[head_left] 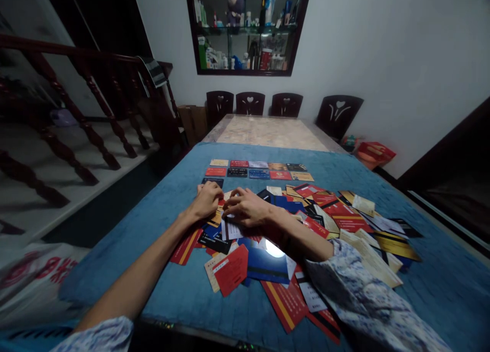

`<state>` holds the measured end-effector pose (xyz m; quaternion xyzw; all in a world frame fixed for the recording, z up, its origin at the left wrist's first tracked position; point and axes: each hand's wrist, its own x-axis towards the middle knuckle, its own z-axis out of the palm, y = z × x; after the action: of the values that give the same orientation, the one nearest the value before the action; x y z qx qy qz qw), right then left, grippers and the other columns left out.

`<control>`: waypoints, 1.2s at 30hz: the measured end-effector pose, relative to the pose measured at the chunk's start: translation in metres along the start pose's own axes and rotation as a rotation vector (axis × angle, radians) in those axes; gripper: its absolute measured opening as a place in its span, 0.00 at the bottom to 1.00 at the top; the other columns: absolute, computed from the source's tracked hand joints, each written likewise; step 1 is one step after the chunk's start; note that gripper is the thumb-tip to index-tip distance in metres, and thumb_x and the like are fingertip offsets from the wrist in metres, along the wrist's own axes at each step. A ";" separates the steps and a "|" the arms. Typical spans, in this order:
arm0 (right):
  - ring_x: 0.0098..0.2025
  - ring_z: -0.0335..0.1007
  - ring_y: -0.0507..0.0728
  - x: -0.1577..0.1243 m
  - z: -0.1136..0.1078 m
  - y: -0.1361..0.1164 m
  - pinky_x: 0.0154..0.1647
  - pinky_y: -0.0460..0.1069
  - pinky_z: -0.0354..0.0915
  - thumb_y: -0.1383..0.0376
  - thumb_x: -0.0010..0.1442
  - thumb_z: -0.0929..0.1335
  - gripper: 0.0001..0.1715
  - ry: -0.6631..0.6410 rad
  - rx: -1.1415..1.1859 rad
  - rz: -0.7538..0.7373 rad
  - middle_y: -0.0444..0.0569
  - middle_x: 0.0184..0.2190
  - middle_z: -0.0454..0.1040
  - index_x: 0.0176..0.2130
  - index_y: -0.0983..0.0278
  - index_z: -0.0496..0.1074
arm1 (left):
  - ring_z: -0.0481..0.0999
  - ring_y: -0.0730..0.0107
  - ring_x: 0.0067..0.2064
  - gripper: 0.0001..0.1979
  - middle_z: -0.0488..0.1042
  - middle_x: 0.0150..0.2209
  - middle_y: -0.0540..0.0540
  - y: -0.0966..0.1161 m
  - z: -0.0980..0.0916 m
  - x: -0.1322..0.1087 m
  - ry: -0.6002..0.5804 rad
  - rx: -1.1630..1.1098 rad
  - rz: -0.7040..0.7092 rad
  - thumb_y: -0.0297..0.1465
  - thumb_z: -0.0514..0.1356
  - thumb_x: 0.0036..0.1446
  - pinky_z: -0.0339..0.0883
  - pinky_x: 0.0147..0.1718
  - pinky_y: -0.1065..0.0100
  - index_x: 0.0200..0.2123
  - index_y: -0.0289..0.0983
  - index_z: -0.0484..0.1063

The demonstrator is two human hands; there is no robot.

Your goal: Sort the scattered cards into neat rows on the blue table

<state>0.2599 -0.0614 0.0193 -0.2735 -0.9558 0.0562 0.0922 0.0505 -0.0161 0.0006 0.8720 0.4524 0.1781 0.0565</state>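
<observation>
Two rows of cards lie flat in the middle of the table, among them a black card (pixel 237 172) and a blue card (pixel 259 174). Below their left end is a dark card (pixel 213 181); the curled fingers of my left hand (pixel 209 200) are at its near edge. My right hand (pixel 248 207) is just to the right, palm down over the loose pile, its fingers bent and apart. Under it shows a white card (pixel 230 230), partly covered. Close by lie a black striped card (pixel 215 242) and a red card (pixel 231 271). My fingertips are partly hidden.
Overlapping red, blue, white and gold cards, such as a gold card (pixel 397 245), spread to the right and toward me on the blue tablecloth (pixel 161 188). Dark chairs (pixel 250 102) stand beyond the table. A plastic bag (pixel 34 275) is at the left.
</observation>
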 end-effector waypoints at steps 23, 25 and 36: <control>0.56 0.56 0.67 -0.005 0.000 0.015 0.51 0.60 0.55 0.55 0.67 0.65 0.21 -0.004 -0.214 0.328 0.60 0.51 0.74 0.50 0.65 0.78 | 0.70 0.57 0.45 0.12 0.77 0.39 0.43 0.019 -0.014 -0.013 -0.079 0.110 0.247 0.40 0.62 0.56 0.61 0.45 0.58 0.38 0.38 0.78; 0.56 0.56 0.67 -0.005 -0.002 0.015 0.51 0.60 0.56 0.55 0.67 0.65 0.21 -0.019 -0.217 0.334 0.60 0.51 0.74 0.50 0.65 0.78 | 0.70 0.57 0.46 0.14 0.77 0.41 0.42 0.020 -0.014 -0.014 -0.093 0.120 0.255 0.40 0.63 0.55 0.62 0.46 0.57 0.41 0.38 0.78; 0.55 0.58 0.67 -0.015 -0.002 0.033 0.49 0.59 0.59 0.53 0.60 0.70 0.28 -0.010 -0.071 0.247 0.57 0.55 0.72 0.56 0.61 0.74 | 0.69 0.59 0.44 0.10 0.74 0.38 0.43 0.019 -0.011 -0.015 -0.086 0.112 0.270 0.36 0.62 0.55 0.62 0.45 0.59 0.38 0.38 0.78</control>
<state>0.2897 -0.0410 0.0143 -0.3918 -0.9167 0.0345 0.0701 0.0533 -0.0404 0.0116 0.9335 0.3375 0.1212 0.0024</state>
